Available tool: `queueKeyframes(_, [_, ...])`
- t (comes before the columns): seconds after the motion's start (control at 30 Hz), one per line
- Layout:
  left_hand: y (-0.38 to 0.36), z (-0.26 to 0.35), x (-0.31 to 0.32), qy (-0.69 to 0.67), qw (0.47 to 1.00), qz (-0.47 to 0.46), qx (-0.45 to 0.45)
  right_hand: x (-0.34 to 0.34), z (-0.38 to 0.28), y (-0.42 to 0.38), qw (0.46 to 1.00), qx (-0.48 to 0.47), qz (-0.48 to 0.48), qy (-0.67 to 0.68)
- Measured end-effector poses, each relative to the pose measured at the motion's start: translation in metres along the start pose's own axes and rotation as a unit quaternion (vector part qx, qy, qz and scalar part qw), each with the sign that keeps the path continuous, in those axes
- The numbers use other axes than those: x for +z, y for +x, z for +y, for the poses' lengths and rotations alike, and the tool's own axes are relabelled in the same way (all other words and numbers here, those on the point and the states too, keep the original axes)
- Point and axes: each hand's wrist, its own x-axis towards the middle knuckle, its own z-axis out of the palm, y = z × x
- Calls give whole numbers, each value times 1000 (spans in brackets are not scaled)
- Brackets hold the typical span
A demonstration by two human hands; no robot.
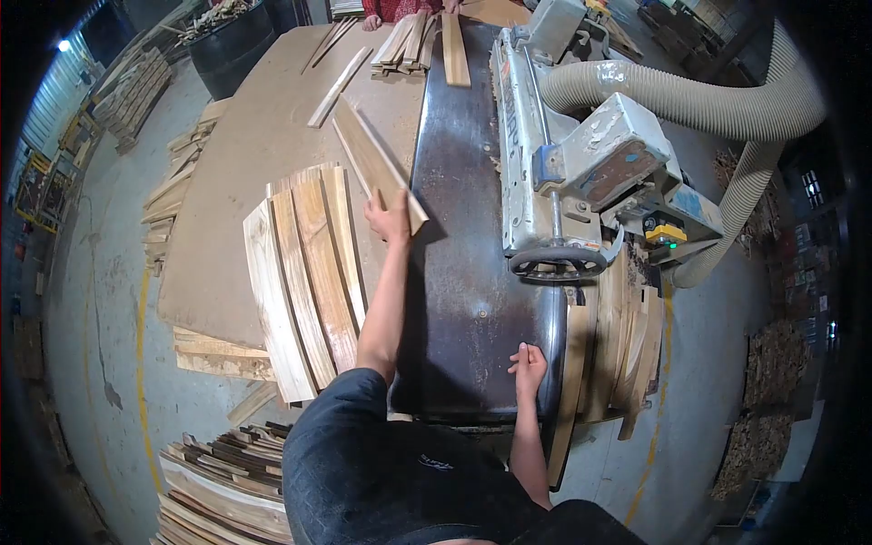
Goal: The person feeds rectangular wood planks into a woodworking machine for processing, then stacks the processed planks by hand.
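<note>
My left hand [389, 219] grips the near end of a wooden board [371, 150], its fingers and thumb spread across the board. This board lies at a slant across the seam between the brown side table and the dark metal machine table [459, 309]. Left of my forearm, several wooden boards [304, 263] lie side by side. My right hand [527, 368] holds nothing I can see. It is over the near right part of the metal table, its fingers loosely bent and apart.
A woodworking machine with a handwheel [557, 262] and a ribbed hose [690, 91] stands on the right. Boards are stacked beside the metal table's right edge. Across the table, another person's hand [372, 22] is near a pile of strips [404, 44]. More wood [227, 490] lies stacked lower left.
</note>
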Motion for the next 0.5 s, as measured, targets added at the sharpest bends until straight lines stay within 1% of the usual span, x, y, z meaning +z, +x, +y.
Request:
queueKeyframes(0.03, [19,-23,-2,-206,978,-21,16,0,1,-1,1000,0,-4,3])
queueKeyframes(0.07, [22,-8,-24,-449,884,-121,-52,0,2,-2,1000,2,-5,5])
queueKeyframes(0.1, [56,-60,-18,-588,770,-237,-70,0,4,-2,1000,-4,-1,-3])
queueKeyframes(0.17, [38,-15,-54,-560,797,-219,46,2,6,3,1000,-12,4,-7])
queueKeyframes(0.2, [20,23,-72,-699,684,-197,-66,2,5,2,1000,-15,8,-7])
queueKeyframes(0.23, [10,33,-88,-697,686,-199,-67,2,5,-1,1000,-17,13,-7])
queueKeyframes(0.27, [1,38,-104,-692,659,-283,-82,4,4,-2,1000,-12,19,-7])
queueKeyframes(0.3, [-1,38,-113,-682,627,-364,-96,4,5,-2,1000,-8,18,-5])
queueKeyframes(0.33, [9,28,-115,-710,574,-383,-143,3,7,-2,1000,-12,18,-11])
queueKeyframes(0.37, [16,24,-120,-708,576,-384,-142,3,8,0,1000,-16,18,-17])
queueKeyframes(0.43, [25,22,-128,-707,527,-420,-212,3,8,1,1000,-10,12,-17])
queueKeyframes(0.47, [25,20,-130,-682,570,-409,-206,3,9,0,1000,-13,19,-11])
queueKeyframes(0.5, [22,21,-133,-682,571,-408,-207,4,8,0,999,-16,26,-7])
